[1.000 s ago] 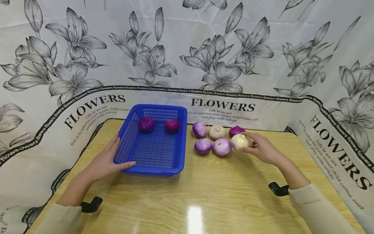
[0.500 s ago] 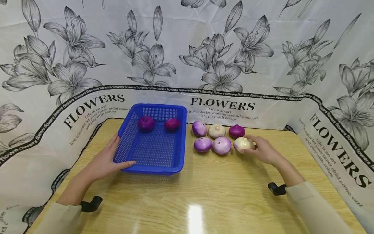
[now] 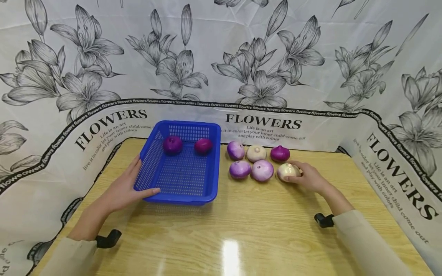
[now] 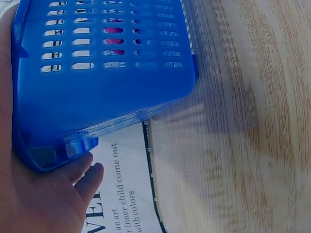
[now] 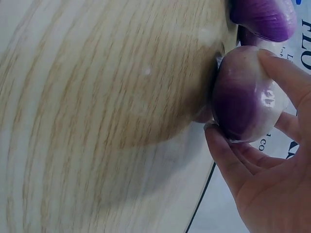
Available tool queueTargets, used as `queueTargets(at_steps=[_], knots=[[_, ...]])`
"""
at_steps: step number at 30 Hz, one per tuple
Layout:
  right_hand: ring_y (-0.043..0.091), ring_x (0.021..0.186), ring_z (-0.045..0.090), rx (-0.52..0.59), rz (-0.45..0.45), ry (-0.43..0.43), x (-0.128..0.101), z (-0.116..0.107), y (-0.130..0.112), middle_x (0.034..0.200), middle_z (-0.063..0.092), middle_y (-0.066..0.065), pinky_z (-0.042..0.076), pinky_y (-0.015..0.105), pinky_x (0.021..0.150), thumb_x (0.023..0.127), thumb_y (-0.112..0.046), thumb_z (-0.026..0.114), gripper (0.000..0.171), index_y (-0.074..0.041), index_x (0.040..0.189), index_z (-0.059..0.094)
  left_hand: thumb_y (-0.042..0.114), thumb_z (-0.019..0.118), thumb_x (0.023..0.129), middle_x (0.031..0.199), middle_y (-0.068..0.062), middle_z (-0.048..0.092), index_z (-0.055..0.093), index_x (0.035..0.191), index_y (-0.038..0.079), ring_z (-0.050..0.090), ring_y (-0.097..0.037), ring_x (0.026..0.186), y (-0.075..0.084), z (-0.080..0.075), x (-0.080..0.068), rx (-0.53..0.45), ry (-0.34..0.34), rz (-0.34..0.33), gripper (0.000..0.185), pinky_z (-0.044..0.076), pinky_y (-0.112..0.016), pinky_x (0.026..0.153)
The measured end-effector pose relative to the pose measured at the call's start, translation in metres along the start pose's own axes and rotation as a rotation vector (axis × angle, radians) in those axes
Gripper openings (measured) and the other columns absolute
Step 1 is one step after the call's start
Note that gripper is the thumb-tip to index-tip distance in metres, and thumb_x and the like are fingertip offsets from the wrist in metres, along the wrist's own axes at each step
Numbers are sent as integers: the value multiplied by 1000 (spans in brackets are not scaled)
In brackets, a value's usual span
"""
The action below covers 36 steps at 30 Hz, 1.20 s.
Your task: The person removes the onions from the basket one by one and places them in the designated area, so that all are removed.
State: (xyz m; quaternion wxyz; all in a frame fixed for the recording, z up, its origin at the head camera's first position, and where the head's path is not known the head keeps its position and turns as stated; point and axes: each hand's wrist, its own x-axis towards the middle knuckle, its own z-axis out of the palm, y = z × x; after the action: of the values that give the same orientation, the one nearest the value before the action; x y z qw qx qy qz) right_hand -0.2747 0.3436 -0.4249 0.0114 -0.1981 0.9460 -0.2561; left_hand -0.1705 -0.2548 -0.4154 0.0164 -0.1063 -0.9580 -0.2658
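My left hand [image 3: 121, 191] holds the near left corner of a blue plastic basket [image 3: 218, 168], thumb over the front rim and fingers along the outer left side. Seen from the left wrist, two fingertips [image 4: 92, 182] show beyond the basket's rim. Inside the basket, at the back, lie a purple onion [image 3: 172, 145] and a redder one [image 3: 203, 146]. With thumb and fingers my right hand [image 3: 310, 177] grips a pale onion [image 3: 287, 172] at the right end of the front row. In the right wrist view this onion [image 5: 243, 102] shows a purple patch and sits at the tabletop.
Right of the basket stand several more onions: a purple-white one [image 3: 236, 150], a white one [image 3: 256, 153] and a dark purple one [image 3: 280, 153] behind, two purple-white ones [image 3: 262, 170] in front. A flower-printed cloth [image 3: 262, 128] walls the wooden table [image 3: 262, 222].
My right hand has moved the pale onion slightly right and towards me, away from its neighbours, uncovering the dark purple onion behind. The left hand and basket have stayed put.
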Motion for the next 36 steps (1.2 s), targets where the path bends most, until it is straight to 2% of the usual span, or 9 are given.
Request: queueTargets(at_steps=[12,19,23,29,36], knots=[[41,110,62,90,23,-10,-4,5,5,133,57,35,51,49,90,93,-26,78,74,8,148,43,69,68,86,172,-11,-6,-4,165,10,17,-52,151,0,-1,0,2,2,2,122,27,-74,111],[44,113,59,80,14,-19,-4,0,-1,136,50,40,51,54,92,92,-25,78,80,13,149,36,70,68,86,172,-11,-7,-4,164,8,16,-52,151,0,-2,1,8,4,-8,123,26,-74,112],[50,114,59,72,39,-36,-8,-2,-1,138,44,44,50,61,95,93,-26,78,85,15,151,31,70,68,86,172,-11,-6,-4,165,9,17,-53,151,0,-1,1,7,12,-3,123,27,-74,111],[54,112,60,63,76,-55,-16,-6,2,140,40,46,49,65,96,94,-31,77,90,12,154,26,69,68,86,172,-12,-5,-3,165,9,18,-54,150,2,0,0,6,11,4,122,27,-74,111],[59,117,53,28,29,-32,-22,-17,-9,144,37,42,48,67,94,95,-30,74,86,10,155,27,70,68,86,172,-13,-5,-3,165,9,18,-54,150,3,-1,-1,4,5,-7,122,27,-75,111]])
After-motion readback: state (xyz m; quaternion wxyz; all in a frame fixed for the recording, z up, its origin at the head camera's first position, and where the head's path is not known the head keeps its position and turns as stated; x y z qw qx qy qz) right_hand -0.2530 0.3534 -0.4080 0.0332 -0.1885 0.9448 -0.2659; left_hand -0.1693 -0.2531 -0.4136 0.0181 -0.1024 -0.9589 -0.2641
